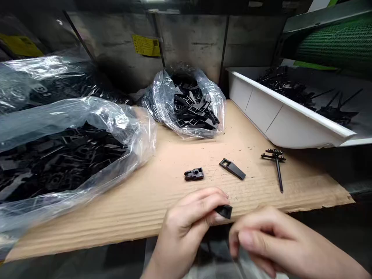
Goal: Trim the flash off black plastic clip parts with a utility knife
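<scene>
My left hand (193, 224) pinches a small black plastic part (224, 211) near the front edge of the cardboard; most of this piece is hidden by the fingers. To its right, my right hand (264, 240) is slightly blurred, its fingers curled and its thumb bent in; whatever they hold, if anything, is hidden. Just beyond the hands lie a short black plastic block with a round hole (194, 174) and a flat, tapered black piece with a square opening (232, 169). Farther right rests a black stemmed part with a cross-shaped head (278, 168).
Cardboard (116, 211) covers the work surface. On the left is a clear bag of black parts (136, 145); another open bag (217, 100) holds tapered black pieces at the back. A white bin (261, 106) with stemmed black parts stands at right, below a green mesh roll (334, 42).
</scene>
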